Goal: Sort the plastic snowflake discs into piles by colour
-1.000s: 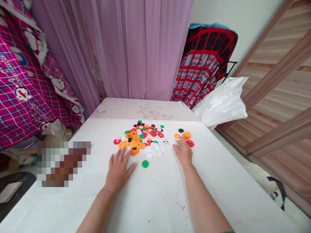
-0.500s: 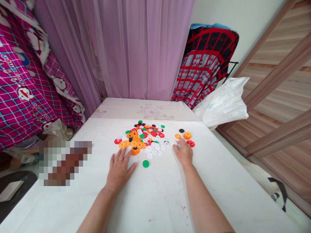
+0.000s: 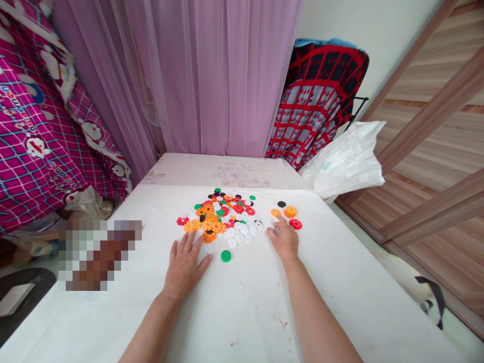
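My left hand (image 3: 184,262) lies flat with its fingers spread at the near left edge of a pile of plastic snowflake discs (image 3: 217,212). The pile mixes orange, red, white, green and black discs. A white snowflake disc (image 3: 207,248) lies beside my left thumb, and a green disc (image 3: 226,256) sits apart in front of the pile. To the right of the pile, my right hand (image 3: 284,239) has thumb and fingers closed on a white snowflake disc (image 3: 276,229), partly hidden. Around it lie a black disc (image 3: 282,204), orange discs (image 3: 290,211) and a red disc (image 3: 295,224).
A white cloth (image 3: 234,307) covers the table, with a floral cover (image 3: 181,169) at its far end. A white plastic bag (image 3: 346,164) stands at the right edge. Purple curtains (image 3: 223,75) hang behind; a wooden wardrobe (image 3: 434,136) is at right.
The whole view has shifted slightly. Both hands and the discs otherwise keep nearly the same places, with my right fingers still at the white disc.
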The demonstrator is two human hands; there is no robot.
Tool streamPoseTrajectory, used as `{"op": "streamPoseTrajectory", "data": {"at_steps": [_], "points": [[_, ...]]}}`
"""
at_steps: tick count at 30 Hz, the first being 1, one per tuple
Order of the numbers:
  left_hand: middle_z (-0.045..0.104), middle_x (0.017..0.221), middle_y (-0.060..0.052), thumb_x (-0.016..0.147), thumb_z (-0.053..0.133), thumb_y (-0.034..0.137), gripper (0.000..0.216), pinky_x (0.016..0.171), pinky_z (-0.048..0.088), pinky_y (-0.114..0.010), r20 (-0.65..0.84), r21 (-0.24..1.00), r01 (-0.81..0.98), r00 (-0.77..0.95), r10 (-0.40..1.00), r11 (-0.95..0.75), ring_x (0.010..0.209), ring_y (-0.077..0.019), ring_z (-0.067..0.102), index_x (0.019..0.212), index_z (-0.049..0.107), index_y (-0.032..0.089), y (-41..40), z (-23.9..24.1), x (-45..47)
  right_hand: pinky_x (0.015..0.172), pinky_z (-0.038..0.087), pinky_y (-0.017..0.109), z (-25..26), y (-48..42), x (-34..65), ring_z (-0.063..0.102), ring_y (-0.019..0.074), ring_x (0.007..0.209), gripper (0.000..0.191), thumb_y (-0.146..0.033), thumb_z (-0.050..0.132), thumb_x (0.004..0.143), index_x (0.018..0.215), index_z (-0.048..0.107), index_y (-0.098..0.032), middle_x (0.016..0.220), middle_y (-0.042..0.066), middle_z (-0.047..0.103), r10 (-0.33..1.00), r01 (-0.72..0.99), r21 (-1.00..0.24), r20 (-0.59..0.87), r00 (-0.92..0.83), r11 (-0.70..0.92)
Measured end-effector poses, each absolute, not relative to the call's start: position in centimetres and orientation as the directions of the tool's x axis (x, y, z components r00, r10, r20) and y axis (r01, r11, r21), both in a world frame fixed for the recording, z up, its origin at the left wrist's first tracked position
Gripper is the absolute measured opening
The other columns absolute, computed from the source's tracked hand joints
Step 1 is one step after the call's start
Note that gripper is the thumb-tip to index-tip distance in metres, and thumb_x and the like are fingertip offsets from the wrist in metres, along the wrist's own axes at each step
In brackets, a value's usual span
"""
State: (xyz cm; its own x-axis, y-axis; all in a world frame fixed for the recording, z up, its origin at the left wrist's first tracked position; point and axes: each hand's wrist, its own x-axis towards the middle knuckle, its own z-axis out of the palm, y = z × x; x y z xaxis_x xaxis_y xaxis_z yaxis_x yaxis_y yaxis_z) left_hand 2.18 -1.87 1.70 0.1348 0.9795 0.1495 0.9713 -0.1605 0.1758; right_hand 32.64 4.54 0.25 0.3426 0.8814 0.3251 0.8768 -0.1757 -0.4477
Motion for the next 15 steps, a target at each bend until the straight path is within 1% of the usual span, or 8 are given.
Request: {"op": "streamPoseTrajectory", "data": {"at_steps": [4, 8, 15], "points": [[0.04, 0.151, -0.013, 0.09, 0.045, 0.049, 0.058, 0.114, 0.024, -0.055, 0.153, 0.175, 0.972, 0.133, 0.979, -0.159, 0.14, -0.0309, 0.033, 0.14, 0.047, 0.019, -1.8, 1.6, 2.2, 0.082, 0.041, 0.032, 0.1, 3.5, 32.6, 0.059, 0.0216, 0.093, 0.048, -0.03, 0.056, 0.075, 0.122, 0.057, -0.02, 0.096, 0.002, 0.071, 0.895, 0.875, -0.451, 0.298, 0.333, -0.175], [0.042, 0.149, -0.013, 0.089, 0.047, 0.049, 0.057, 0.113, 0.025, -0.055, 0.187, 0.182, 0.97, 0.13, 0.974, -0.164, 0.139, -0.0309, 0.035, 0.138, 0.049, 0.02, -1.8, 1.3, 2.2, 0.082, 0.041, 0.033, 0.3, 2.6, 32.6, 0.059, 0.022, 0.093, 0.048, -0.029, 0.056, 0.074, 0.122, 0.058, -0.02, 0.097, 0.002, 0.071, 0.904, 0.883, -0.429, 0.274, 0.329, -0.191], [0.043, 0.148, -0.014, 0.089, 0.047, 0.049, 0.057, 0.113, 0.025, -0.056, 0.202, 0.203, 0.963, 0.134, 0.97, -0.176, 0.139, -0.0313, 0.035, 0.138, 0.049, 0.021, -1.8, 1.2, 2.1, 0.081, 0.041, 0.034, 0.3, 1.0, 32.3, 0.059, 0.0232, 0.091, 0.045, -0.027, 0.055, 0.073, 0.117, 0.061, -0.021, 0.095, 0.002, 0.071, 0.903, 0.906, -0.39, 0.309, 0.3, -0.168]]}}
